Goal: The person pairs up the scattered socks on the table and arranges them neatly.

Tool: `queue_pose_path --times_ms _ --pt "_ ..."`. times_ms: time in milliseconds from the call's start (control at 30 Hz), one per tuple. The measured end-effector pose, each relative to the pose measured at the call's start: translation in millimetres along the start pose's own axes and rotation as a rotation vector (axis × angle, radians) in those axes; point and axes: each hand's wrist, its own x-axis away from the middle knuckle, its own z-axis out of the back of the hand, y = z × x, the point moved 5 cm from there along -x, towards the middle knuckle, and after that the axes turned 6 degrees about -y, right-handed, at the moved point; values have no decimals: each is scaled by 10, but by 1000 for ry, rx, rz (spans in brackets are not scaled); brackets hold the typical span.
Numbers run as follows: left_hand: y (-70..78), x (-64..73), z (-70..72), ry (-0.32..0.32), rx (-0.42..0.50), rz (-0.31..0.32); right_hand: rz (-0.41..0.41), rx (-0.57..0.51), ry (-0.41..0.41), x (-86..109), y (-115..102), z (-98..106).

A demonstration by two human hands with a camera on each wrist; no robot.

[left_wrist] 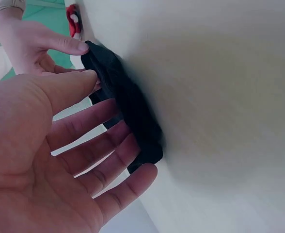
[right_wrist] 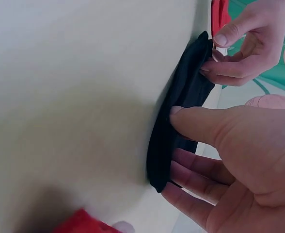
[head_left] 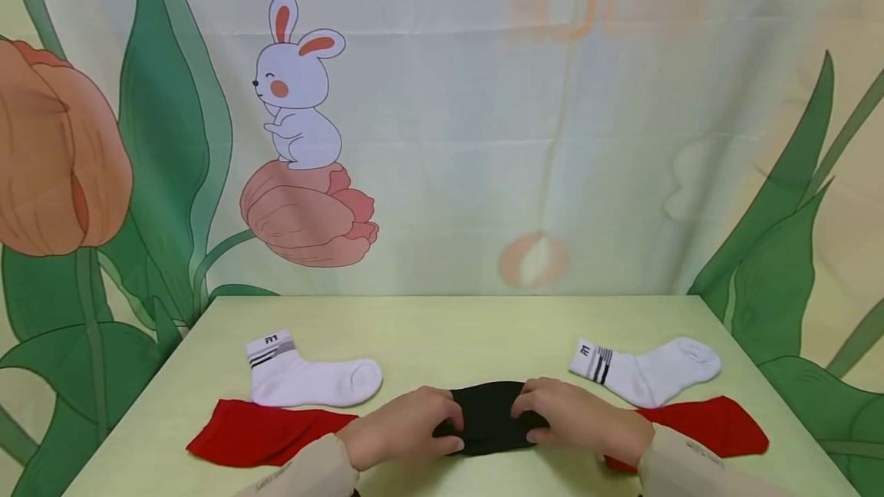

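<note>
At the lower centre of the frame, a folded black cloth (head_left: pixel 486 419) lies on the pale desk (head_left: pixel 470 336). The left hand (head_left: pixel 413 424) pinches its left end between thumb and bent fingers; the right hand (head_left: pixel 576 414) pinches its right end likewise. At lower left, a striped white sock (head_left: pixel 319 376) lies just above a red cloth (head_left: pixel 265 433). At lower right, another white sock (head_left: pixel 656 371) lies just above another red cloth (head_left: pixel 714 426), partly hidden by the right arm.
</note>
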Motion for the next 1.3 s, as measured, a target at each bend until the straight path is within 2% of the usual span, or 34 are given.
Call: queue_pose_path --times_ms 467,767,1000,1300 --pt "-212 -231 130 72 -127 53 -79 45 5 -279 193 115" --pt "-279 -366 195 76 -207 116 -128 93 9 -438 323 162" --pt "-355 -479 232 72 -227 122 -132 98 27 -530 421 185" --pt "-516 -607 301 36 -222 177 -120 104 29 -644 501 259"
